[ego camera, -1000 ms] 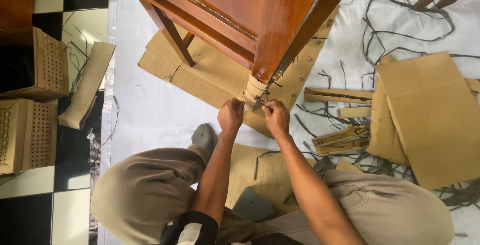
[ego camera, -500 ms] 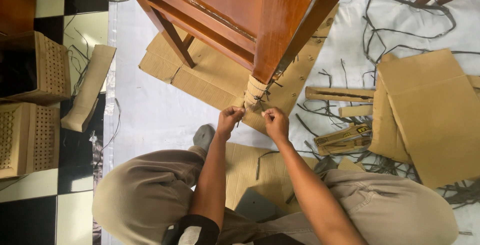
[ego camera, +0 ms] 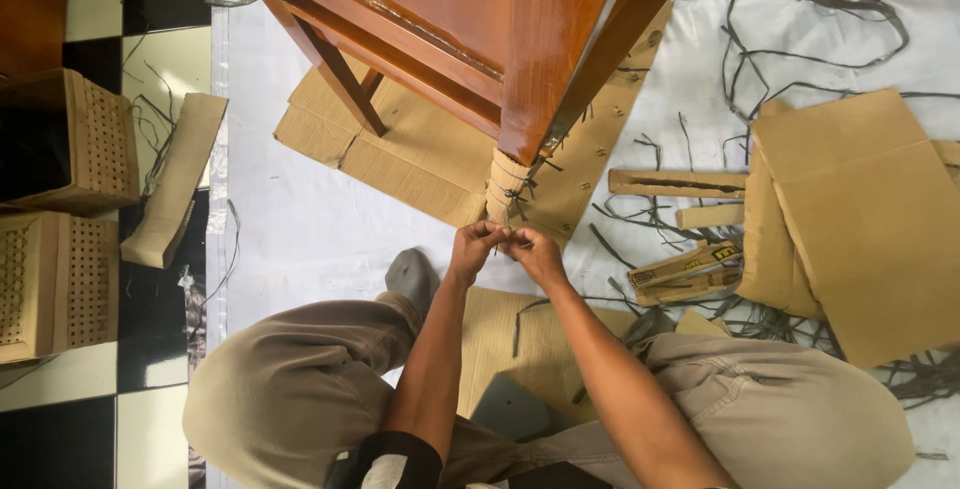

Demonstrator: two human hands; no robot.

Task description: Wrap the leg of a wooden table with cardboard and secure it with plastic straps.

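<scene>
White sheeting (ego camera: 300, 219) over checkered floor, strewn with cardboard pieces (ego camera: 860, 219) and dark strapping offcuts (ego camera: 800, 39). At centre frame, left hand (ego camera: 472, 249) and right hand (ego camera: 535, 254) meeting fingertip to fingertip, pinching something too small to tell, perhaps a strap end. Directly above both hands, equally near: cardboard-wrapped foot (ego camera: 505, 184) of glossy wooden furniture leg (ego camera: 540, 49), long axis running up-frame. Perforated cardboard boxes (ego camera: 65, 139) at left, contents hidden.
</scene>
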